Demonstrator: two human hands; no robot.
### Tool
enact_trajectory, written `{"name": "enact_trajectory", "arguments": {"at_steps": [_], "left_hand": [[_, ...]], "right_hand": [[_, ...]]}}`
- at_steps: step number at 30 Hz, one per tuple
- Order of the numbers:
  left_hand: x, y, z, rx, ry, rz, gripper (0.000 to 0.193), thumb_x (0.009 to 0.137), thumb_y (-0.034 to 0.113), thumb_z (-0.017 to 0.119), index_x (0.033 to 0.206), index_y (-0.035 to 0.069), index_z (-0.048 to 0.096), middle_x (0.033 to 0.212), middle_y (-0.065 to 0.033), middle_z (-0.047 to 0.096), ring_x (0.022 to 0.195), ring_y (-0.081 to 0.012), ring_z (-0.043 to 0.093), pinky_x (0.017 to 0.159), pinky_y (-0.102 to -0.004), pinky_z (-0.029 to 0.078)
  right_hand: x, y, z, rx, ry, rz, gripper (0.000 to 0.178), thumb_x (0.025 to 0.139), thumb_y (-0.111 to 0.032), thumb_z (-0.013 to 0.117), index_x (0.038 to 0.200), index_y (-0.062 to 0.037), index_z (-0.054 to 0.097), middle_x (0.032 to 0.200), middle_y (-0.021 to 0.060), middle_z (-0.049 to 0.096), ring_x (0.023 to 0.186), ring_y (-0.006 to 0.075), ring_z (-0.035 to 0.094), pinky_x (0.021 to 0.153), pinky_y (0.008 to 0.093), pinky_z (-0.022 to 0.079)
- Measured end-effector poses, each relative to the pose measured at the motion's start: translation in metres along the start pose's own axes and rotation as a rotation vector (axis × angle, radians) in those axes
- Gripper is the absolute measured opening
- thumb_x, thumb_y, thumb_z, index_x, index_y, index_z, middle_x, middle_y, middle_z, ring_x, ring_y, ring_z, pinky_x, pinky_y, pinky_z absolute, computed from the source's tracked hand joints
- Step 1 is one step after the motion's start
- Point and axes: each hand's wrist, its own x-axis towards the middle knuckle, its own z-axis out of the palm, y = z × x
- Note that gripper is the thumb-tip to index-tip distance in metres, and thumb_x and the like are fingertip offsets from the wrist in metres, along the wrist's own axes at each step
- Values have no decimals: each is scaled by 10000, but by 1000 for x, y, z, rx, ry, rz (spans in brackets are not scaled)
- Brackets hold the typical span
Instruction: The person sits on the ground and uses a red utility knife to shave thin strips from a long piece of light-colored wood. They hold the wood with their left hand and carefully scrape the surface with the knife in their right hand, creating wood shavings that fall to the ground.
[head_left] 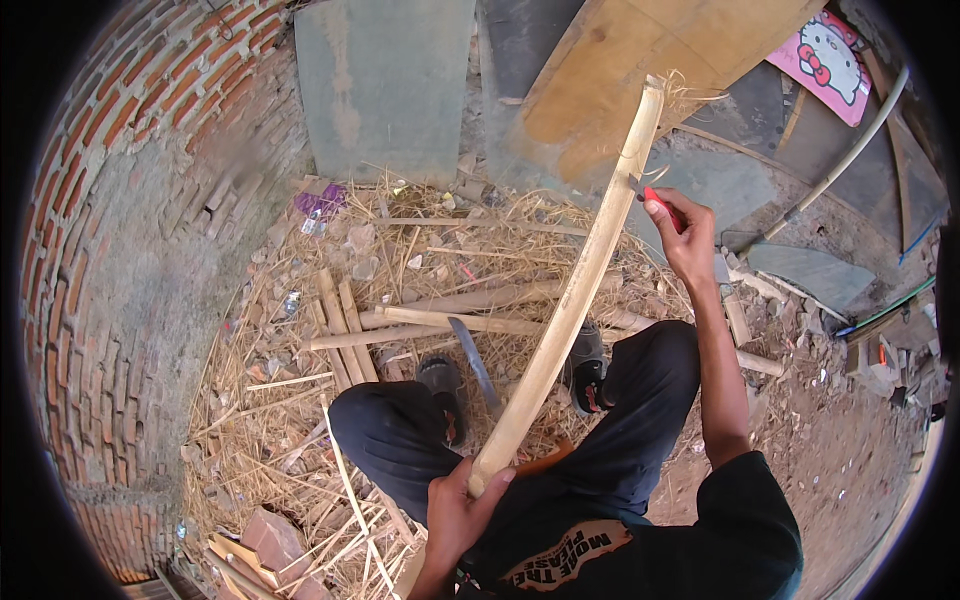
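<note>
A long split bamboo strip (575, 290) slants up and away from my lap, its far end frayed with thin curled shavings. My left hand (462, 510) is wrapped round its near end, close to my body. Out to the right, my right hand (687, 235) grips a red-handled knife (654, 194), whose short blade touches the strip's right edge toward the far end. Between my feet lies a machete (474, 362) with a dark blade; part of it is hidden behind the bamboo strip.
Several bamboo pieces (345, 325) lie among straw-like shavings on the ground. A brick wall (110, 300) rises at the left. Grey boards (385, 90) and a tan panel (640, 60) lean at the back. A pink cartoon board (828, 65) and a pale pole (835, 170) are at far right.
</note>
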Motion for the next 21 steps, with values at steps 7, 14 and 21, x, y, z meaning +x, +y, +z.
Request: {"name": "enact_trajectory", "arguments": {"at_steps": [7,14,21], "left_hand": [[-19,-12,-11,9,-84,-75,320,973,285,836,1119,6,778,708,-155,721,617,-203,726,609,-347,531],[-23,-26,-15,-17,-131,-97,311,982,285,831,1130,15,787,688,-126,708,602,-135,677,599,-321,513],[1,-35,-8,-68,-119,-126,327,991,277,825,1170,7,784,681,-70,686,618,-66,573,582,-305,474]], "right_hand": [[58,65,-24,-102,122,80,360,1022,-327,775,1177,-4,805,843,66,760,795,105,629,751,313,526],[71,85,-35,-119,116,144,414,1053,-415,713,1157,-26,813,798,32,696,725,103,576,670,300,461],[26,27,-30,496,-124,487,459,1154,-476,488,1182,-61,682,692,-71,398,522,28,289,481,237,227]]}}
